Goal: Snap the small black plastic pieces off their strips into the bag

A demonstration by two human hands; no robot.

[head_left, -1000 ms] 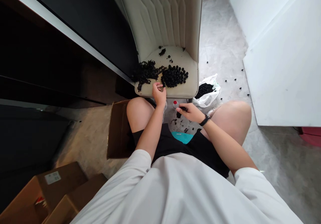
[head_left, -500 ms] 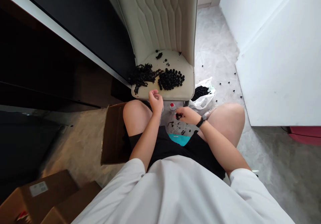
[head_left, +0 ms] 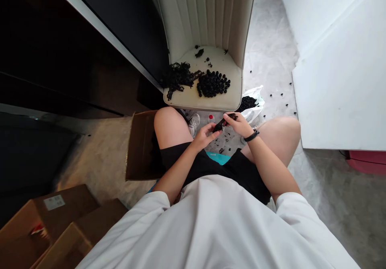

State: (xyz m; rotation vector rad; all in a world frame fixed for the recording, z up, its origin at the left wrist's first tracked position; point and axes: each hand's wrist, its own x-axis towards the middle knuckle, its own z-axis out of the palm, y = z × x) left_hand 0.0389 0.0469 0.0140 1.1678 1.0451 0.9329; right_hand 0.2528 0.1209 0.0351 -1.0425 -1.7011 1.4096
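Between my knees, my left hand [head_left: 205, 135] and my right hand [head_left: 238, 123] meet at a dark piece. My left hand pinches a black round part [head_left: 218, 128] at its lower end. The fingers of my right hand are closed on a dark strip [head_left: 231, 117] at the upper end. Whether part and strip are joined I cannot tell. Ahead on the seat of the pale chair [head_left: 177, 99] lies a pile of small black round parts [head_left: 212, 84]. To its left is a tangle of black web-like scrap [head_left: 178, 78].
A white plastic bag [head_left: 256, 111] of black parts stands right of the chair. An open cardboard box [head_left: 140, 148] is beside my left knee; more boxes [head_left: 66, 200] are at lower left. A red-capped bottle [head_left: 211, 118], scraps and stray parts lie on the floor [head_left: 271, 60].
My left hand has come back from the chair's front edge to meet the right. My right hand has moved slightly up and right. The view has shifted, too.
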